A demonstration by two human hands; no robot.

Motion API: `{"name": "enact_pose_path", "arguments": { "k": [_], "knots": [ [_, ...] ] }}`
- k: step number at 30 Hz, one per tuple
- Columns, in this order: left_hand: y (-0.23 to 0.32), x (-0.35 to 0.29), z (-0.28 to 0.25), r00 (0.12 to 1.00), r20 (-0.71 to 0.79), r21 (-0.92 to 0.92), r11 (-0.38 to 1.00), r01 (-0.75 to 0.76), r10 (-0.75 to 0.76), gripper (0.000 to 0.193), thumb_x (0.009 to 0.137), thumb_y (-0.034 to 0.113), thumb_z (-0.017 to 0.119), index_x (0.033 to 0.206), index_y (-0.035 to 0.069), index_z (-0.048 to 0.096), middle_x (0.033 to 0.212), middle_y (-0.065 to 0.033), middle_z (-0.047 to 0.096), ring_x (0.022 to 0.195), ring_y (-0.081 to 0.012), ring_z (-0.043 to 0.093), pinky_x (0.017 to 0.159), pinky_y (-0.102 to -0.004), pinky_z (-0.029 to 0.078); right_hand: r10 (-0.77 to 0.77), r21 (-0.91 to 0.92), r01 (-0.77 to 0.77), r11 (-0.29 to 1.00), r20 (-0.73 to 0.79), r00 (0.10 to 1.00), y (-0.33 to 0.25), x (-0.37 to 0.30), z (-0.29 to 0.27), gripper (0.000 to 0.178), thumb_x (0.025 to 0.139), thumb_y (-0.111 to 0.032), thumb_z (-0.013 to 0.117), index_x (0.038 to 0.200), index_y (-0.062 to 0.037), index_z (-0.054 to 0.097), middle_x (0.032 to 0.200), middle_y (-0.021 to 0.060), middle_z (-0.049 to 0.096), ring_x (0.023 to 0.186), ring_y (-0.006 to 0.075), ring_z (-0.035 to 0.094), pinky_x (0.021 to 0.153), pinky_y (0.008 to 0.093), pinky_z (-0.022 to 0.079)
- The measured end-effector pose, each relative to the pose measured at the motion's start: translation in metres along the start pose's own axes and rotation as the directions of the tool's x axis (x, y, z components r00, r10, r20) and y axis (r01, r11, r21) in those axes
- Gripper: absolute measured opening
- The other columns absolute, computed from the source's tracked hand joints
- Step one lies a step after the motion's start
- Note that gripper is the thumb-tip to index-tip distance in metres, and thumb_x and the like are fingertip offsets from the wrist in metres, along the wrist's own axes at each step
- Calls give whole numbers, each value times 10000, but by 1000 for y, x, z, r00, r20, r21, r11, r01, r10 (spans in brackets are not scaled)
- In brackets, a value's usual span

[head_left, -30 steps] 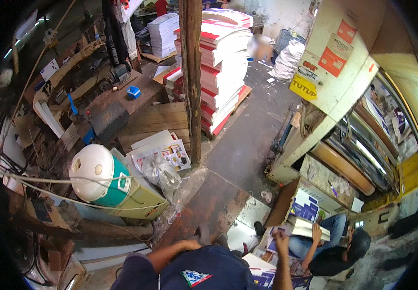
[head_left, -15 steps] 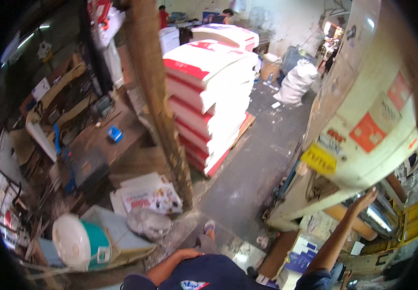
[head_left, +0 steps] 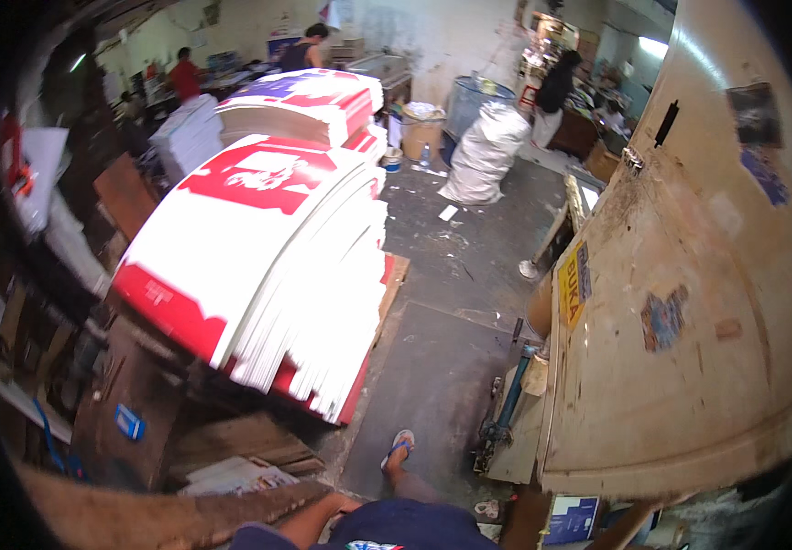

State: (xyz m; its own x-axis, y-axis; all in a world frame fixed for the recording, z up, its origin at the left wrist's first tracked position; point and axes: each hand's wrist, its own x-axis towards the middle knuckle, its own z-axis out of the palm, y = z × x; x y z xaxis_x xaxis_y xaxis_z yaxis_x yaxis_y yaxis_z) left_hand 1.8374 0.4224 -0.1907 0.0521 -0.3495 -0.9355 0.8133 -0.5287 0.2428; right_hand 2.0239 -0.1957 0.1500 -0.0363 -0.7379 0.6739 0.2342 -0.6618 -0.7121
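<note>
My left hand (head_left: pixel 343 502) rests low in front of my body, beside the foot of a wooden post (head_left: pixel 167 509); its fingers are too small and blurred to read. My right hand (head_left: pixel 649 504) is at the lower edge of a large cream machine panel (head_left: pixel 680 403), with its fingers hidden there. A tall stack of red and white printed sheets (head_left: pixel 258 211) stands ahead to the left on a wooden pallet (head_left: pixel 393 291).
A white sack (head_left: pixel 487 154), a blue drum (head_left: pixel 480 96) and a tan bin (head_left: pixel 421 133) stand farther back. Several people are in the back, one in black (head_left: pixel 556 87). A teal-blue cylinder (head_left: pixel 510 394) juts from the machine at the right. My sandalled foot (head_left: pixel 399 446) is on the dark floor (head_left: pixel 423 367).
I have moved forward: the sheet stack looks nearer, and the wooden post has dropped to the lower left. My right hand is now lower, at the panel's bottom edge.
</note>
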Motion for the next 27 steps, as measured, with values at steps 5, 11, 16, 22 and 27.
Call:
{"name": "enact_pose_path", "arguments": {
  "k": [5, 11, 16, 22, 27],
  "knots": [
    [94, 49, -143, 949, 302, 154, 987, 51, -96, 432, 891, 552, 529, 773, 158, 662, 574, 47, 577, 369, -109, 396, 366, -274, 273, 312, -201, -297, 933, 46, 949, 11, -131, 23, 465, 934, -357, 529, 1228, 3, 538, 1047, 161, 610, 938, 306, 601, 798, 447, 521],
    [346, 14, -250, 893, 313, 344, 915, 211, -323, 430, 938, 448, 486, 580, 209, 484, 466, 55, 480, 327, -92, 370, 343, -251, 302, 728, -439, -597, 672, 244, 640, 16, -274, 87, 447, 942, -363, 530, 1218, -11, 552, 1012, 136, 617, 895, 275, 603, 757, 423, 523],
    [427, 47, -337, 877, 308, 411, 883, 228, -370, 447, 937, 434, 486, 557, 203, 449, 444, 66, 432, 326, -72, 354, 345, -245, 316, 913, -610, -688, 394, 344, 218, 28, -369, 174, 433, 949, -367, 531, 1209, -22, 563, 984, 115, 623, 859, 250, 605, 723, 404, 525],
    [548, 25, -466, 867, 341, 309, 914, 262, -364, 440, 980, 440, 458, 606, 208, 475, 447, 91, 412, 335, -45, 345, 341, -229, 297, 988, -744, -668, 21, 117, -100, 46, -436, 210, 417, 957, -373, 532, 1198, -36, 577, 949, 91, 631, 816, 220, 606, 682, 380, 528],
    [616, 24, -527, 819, 350, 444, 850, 283, -455, 388, 943, 404, 481, 601, 224, 455, 449, 103, 401, 376, -39, 372, 385, -205, 298, 978, -721, -672, -171, -41, -205, 49, -464, 239, 404, 963, -378, 533, 1190, -48, 588, 921, 70, 637, 780, 194, 608, 648, 360, 530]
  ]
}}
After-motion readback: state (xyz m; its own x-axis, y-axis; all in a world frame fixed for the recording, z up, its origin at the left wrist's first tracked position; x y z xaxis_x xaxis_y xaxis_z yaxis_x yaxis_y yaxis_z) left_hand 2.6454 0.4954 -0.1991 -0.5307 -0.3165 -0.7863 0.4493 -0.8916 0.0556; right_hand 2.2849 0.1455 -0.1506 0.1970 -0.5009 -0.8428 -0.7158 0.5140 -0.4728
